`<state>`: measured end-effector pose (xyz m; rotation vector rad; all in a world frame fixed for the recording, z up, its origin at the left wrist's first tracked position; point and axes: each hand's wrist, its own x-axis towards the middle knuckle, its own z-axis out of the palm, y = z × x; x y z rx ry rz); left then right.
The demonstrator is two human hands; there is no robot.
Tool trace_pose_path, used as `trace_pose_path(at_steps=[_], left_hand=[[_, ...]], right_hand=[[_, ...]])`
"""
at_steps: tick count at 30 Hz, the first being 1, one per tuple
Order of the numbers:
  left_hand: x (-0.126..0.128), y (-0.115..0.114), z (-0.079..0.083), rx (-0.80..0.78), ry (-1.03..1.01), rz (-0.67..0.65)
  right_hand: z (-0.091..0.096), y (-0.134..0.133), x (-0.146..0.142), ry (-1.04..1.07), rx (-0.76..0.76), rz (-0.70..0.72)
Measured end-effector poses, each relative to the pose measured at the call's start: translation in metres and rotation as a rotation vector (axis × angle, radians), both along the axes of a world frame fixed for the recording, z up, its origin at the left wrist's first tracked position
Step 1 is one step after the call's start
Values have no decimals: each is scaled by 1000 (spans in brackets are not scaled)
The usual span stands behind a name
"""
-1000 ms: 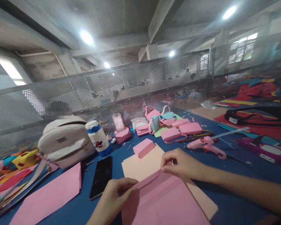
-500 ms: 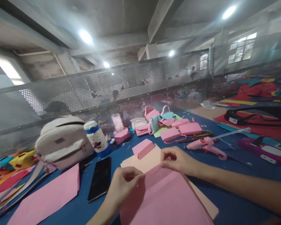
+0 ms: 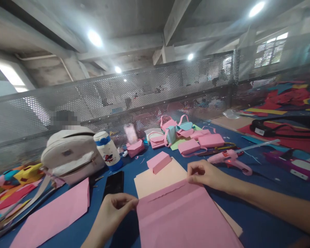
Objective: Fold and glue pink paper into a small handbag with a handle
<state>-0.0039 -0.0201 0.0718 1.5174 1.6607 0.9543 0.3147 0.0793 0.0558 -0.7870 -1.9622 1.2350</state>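
Observation:
A large pink sheet, paper or thin foam, lies in front of me with a crease and a thin ragged line near its far edge. My left hand pinches its far left corner between thumb and fingers. At the far right corner, my right hand pinches the same edge. Beneath it are peach-coloured sheets, showing beyond the far edge and at the right. On them rests a small pink box, just past the pink sheet.
At left are a folded pink sheet, a phone, a white backpack and a bottle. Small pink and blue bags stand at the back. A pink glue gun with a lit red light lies right.
My hands have moved apart along the sheet's far edge, left hand leftward and right hand rightward, to its corners. More of the ragged line shows, and my left hand now covers part of the phone.

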Motion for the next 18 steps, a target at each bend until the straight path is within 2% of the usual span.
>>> trace_pose_path(at_steps=[4,5,6,9,13,14,18], left_hand=[[-15,15,-3,65,-25,114],[-14,16,-4,88,-41,107],[-11,17,-5,107,-50,66],[13,14,-5,90,-15,-204],[51,16,-1,5,277,-464],[58,19,0,6,305,-491],[73,25,4,2,301,-446]], right_hand=[[-1,4,2,-2,32,-57],[-1,3,3,-19,44,-66],[0,2,3,-42,55,-66],[3,-4,-1,-98,75,-28],[12,-12,-13,-197,147,-3],[14,-13,-16,-240,192,-5],[15,-16,-25,-389,460,0]])
